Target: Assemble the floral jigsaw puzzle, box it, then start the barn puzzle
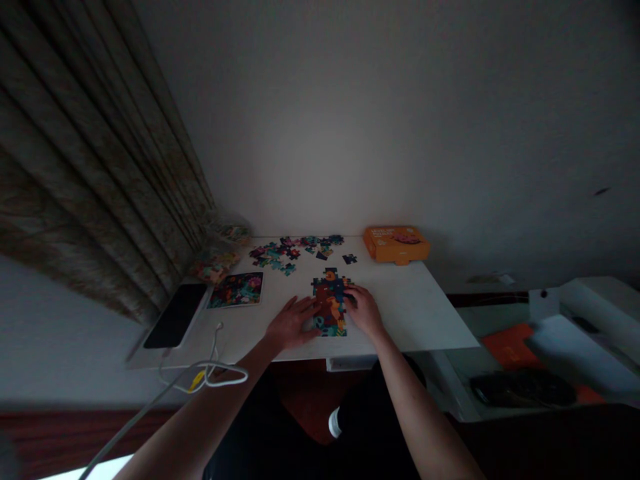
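Jigsaw section [330, 301], part-joined: lay flat on the white bench [410, 310], knobbed along its top, straight along its lower edge. The bench's front edge ran just below the section. To the section's right, the smooth top stretched on to the bench's right edge; beyond the section it reached back to the plain wall [320, 133].

Left hand [294, 322]: at the section's left side, grip spread, fingers touching it. Right hand [364, 308]: at the section's right side, fingers bent over the border; whether its grip pinched a piece could not be told.

Loose pieces [276, 254], multicoloured, knobbed: scattered beyond the section, mostly to its left. Single dark piece [349, 259]: beyond the section, slightly right. Box [397, 250], orange, oblong: beyond the section, farther right. Picture card [237, 291]: left of the section. Device [176, 316], flat, dark-screened: farther left of the section. Cable [227, 365], pale, looped: left of the section, nearer the person, crossing the front edge. Curtain [90, 120], pleated, patterned cloth: farthest left of the section.
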`<state>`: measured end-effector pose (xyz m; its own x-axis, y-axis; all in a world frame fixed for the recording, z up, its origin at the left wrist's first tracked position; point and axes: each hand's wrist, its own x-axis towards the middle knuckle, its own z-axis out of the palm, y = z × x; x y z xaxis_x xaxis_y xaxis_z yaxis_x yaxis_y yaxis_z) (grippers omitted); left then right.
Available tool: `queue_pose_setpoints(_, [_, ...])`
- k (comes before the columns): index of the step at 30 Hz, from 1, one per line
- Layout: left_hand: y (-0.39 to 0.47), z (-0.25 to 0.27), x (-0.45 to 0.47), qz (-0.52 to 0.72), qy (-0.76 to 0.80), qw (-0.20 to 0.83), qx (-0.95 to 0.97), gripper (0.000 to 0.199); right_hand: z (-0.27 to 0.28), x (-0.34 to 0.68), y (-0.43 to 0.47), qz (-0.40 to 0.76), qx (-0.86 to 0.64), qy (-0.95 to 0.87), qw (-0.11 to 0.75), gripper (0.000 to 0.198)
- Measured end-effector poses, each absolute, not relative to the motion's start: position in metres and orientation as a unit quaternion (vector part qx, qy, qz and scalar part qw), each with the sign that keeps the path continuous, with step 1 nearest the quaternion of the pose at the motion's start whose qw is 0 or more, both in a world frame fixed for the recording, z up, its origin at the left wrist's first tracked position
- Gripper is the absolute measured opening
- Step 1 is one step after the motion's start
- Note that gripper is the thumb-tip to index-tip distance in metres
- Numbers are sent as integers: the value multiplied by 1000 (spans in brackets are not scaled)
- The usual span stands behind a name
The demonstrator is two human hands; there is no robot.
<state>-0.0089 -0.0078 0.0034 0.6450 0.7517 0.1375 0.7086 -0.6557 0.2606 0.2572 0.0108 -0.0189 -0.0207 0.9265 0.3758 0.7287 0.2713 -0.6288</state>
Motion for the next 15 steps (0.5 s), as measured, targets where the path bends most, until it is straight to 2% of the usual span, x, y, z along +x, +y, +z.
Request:
queue_pose_setpoints(7, [-6,2,-10,88,401,89,907,72,-20,258,13,125,-586,-712,367,21])
queue_pose_setpoints(15, [-5,3,-10,74,402,81,909,72,-30,257,15,80,-603,-719,337,26])
